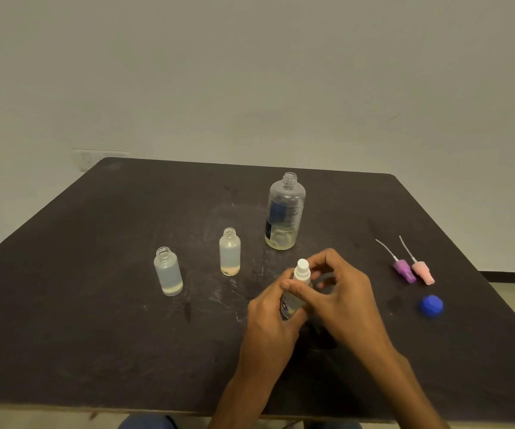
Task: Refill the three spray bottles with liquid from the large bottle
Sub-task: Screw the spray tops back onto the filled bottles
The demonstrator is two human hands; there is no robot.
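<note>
- Head view: a dark table (95,305) stands against a pale wall (250,72), with both hands near its middle.
- Left hand (270,320) is wrapped around the body of a small spray bottle (293,300), holding it slightly tilted above the table.
- Right hand (347,305) curls its fingers at the bottle's white sprayer (302,269); thumb and fingertips pinch around its collar.
- Two more small bottles stand upright and uncapped left of the hands: the left bottle (168,270) and the middle bottle (229,252), each with a little pale liquid at the bottom.
- Large bottle (285,212) stands open behind the hands, a shallow yellowish layer in its base.
- On the right lie a purple sprayer (403,269) and a pink sprayer (422,271), side by side, tubes pointing away.
- Blue cap (431,305) lies near them, closer to the person.
</note>
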